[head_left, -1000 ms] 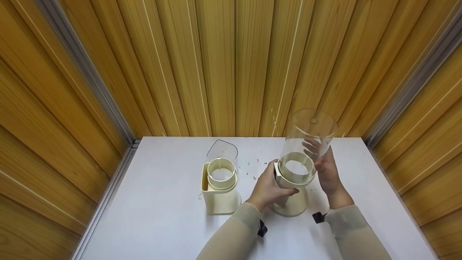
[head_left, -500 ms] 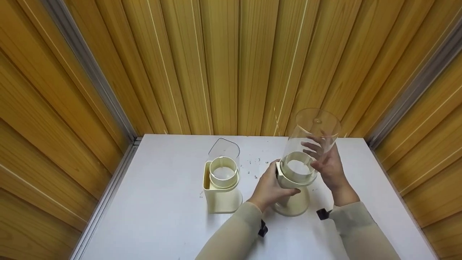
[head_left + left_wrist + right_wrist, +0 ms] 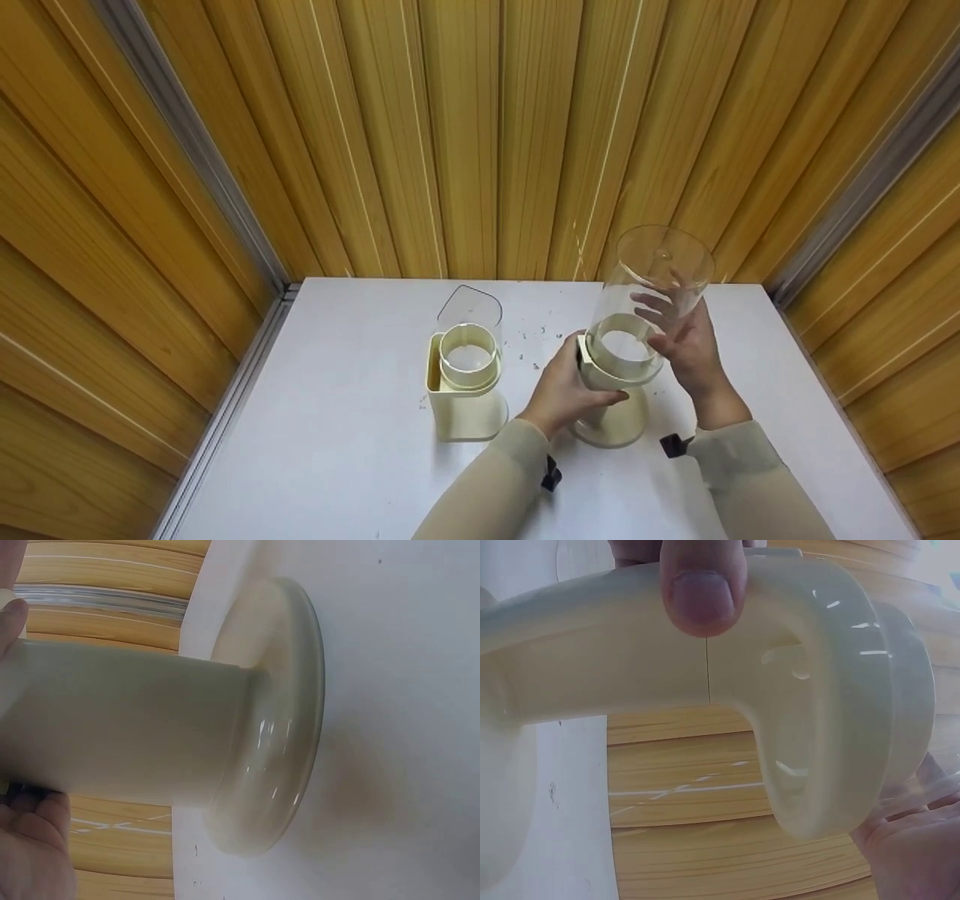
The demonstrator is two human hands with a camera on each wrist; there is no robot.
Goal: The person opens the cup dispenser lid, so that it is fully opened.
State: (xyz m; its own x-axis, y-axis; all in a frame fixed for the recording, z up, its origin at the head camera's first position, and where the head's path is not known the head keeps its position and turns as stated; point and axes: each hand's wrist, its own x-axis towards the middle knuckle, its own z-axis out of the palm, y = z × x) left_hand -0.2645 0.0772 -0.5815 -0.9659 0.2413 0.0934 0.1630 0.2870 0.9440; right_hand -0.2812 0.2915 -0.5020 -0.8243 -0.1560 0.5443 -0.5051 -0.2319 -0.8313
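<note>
A cream stand (image 3: 634, 420) with a round base and a ring-shaped collar stands upright on the table. My left hand (image 3: 566, 390) grips it just under the collar, thumb across the front. A tall clear cylinder (image 3: 619, 285) fits around the ring on top. My right hand (image 3: 697, 360) holds the cylinder's right side, its fingers spread behind the clear wall. In the left wrist view, the stand's column (image 3: 135, 720) runs into its flared base. In the right wrist view, a thumb (image 3: 703, 600) presses on the cream body below the hollow, hooked collar part.
Left of the hands stands a similar cream unit (image 3: 469, 416) with a side box and a clear, pointed-rim container (image 3: 471, 304). Small dark specks lie on the white table (image 3: 337, 435) between the units. Wood-patterned walls (image 3: 465, 135) enclose the table.
My right hand has shifted slightly to the right along the clear cylinder. The left hand keeps its grip on the stand. The whole head view has drifted a little.
</note>
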